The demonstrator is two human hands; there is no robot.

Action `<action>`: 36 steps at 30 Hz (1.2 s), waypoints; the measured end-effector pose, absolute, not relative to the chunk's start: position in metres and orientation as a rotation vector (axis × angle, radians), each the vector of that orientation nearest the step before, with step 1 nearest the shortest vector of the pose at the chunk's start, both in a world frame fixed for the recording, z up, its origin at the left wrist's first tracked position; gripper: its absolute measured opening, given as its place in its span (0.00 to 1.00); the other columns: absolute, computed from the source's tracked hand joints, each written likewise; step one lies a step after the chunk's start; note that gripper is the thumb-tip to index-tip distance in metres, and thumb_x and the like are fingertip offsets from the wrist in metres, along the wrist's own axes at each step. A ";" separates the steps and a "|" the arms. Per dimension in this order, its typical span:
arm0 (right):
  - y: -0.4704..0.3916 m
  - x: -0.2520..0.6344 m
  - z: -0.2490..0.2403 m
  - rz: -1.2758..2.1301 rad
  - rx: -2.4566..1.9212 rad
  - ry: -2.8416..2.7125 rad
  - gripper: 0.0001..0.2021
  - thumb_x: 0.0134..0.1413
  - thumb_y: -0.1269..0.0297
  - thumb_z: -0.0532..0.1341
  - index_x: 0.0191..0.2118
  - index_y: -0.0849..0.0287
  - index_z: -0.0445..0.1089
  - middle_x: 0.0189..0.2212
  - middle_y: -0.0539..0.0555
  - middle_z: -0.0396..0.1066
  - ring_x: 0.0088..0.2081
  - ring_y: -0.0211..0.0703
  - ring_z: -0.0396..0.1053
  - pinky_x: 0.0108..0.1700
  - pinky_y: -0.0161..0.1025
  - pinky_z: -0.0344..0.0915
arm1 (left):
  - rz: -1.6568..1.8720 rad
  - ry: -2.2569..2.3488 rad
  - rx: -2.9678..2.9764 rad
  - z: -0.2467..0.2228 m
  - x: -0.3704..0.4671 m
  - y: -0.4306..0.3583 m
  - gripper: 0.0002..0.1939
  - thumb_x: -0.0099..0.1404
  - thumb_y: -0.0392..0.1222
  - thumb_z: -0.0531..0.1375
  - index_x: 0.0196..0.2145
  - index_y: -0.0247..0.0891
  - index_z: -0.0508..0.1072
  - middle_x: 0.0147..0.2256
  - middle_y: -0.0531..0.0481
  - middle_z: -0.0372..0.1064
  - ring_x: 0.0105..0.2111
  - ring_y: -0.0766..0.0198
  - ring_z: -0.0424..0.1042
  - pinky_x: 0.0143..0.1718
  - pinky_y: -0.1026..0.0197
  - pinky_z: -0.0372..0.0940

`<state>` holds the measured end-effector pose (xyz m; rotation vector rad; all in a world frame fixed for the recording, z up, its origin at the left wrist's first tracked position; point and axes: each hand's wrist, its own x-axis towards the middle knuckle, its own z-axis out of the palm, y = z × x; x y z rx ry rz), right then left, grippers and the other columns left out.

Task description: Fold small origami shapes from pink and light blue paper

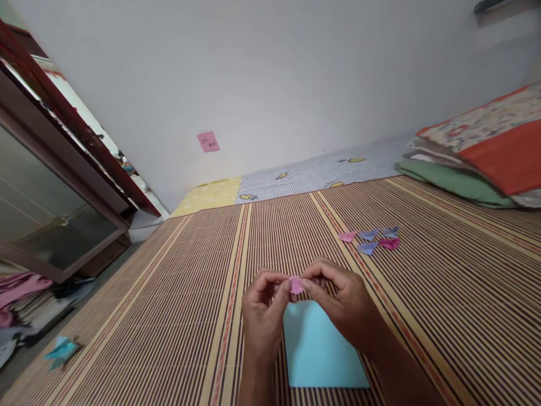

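A small folded piece of pink paper is held between both hands, above the far edge of a light blue paper sheet. My left hand pinches its left side with thumb and forefinger. From the other side, the thumb and fingers of my right hand are closed on its right edge. The fingertips hide part of the folds. Beyond my right hand, several small folded paper pieces in pink, magenta and bluish purple lie in two rows on the striped mat.
A turquoise folded paper figure lies near the mat's left edge. Folded bedding is piled at the back right. The white wall behind bears a pink note. A glass-paned door stands at the left.
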<state>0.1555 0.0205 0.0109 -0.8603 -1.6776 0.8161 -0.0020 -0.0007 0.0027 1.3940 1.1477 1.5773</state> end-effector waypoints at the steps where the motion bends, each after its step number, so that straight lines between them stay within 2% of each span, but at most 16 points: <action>1: 0.020 0.155 0.011 0.809 -0.859 -1.678 0.08 0.64 0.69 0.61 0.31 0.57 0.72 0.28 0.47 0.69 0.31 0.39 0.65 0.33 0.38 0.59 | 1.588 1.142 1.398 0.002 -0.001 -0.001 0.03 0.68 0.38 0.63 0.34 0.39 0.76 0.31 0.53 0.68 0.30 0.66 0.68 0.32 0.63 0.65; 11: 0.019 0.151 0.011 0.718 -0.862 -1.691 0.08 0.61 0.73 0.59 0.29 0.57 0.67 0.26 0.47 0.64 0.28 0.38 0.62 0.31 0.37 0.58 | 1.719 1.115 1.331 0.002 0.003 0.000 0.03 0.66 0.36 0.64 0.32 0.39 0.75 0.33 0.53 0.69 0.34 0.67 0.69 0.36 0.66 0.66; 21: 0.019 0.152 0.010 0.567 -0.863 -1.715 0.08 0.57 0.74 0.58 0.28 0.57 0.65 0.25 0.47 0.63 0.27 0.39 0.62 0.30 0.37 0.58 | 1.687 1.101 1.192 0.003 0.005 -0.001 0.04 0.63 0.37 0.65 0.31 0.38 0.74 0.26 0.54 0.71 0.25 0.69 0.69 0.28 0.69 0.66; 36: 0.018 0.150 0.012 0.420 -0.797 -1.712 0.09 0.59 0.76 0.58 0.30 0.56 0.63 0.27 0.48 0.64 0.29 0.40 0.63 0.32 0.38 0.59 | 1.791 1.107 1.314 0.004 0.008 -0.002 0.05 0.61 0.31 0.63 0.30 0.38 0.74 0.31 0.51 0.73 0.32 0.65 0.72 0.33 0.67 0.68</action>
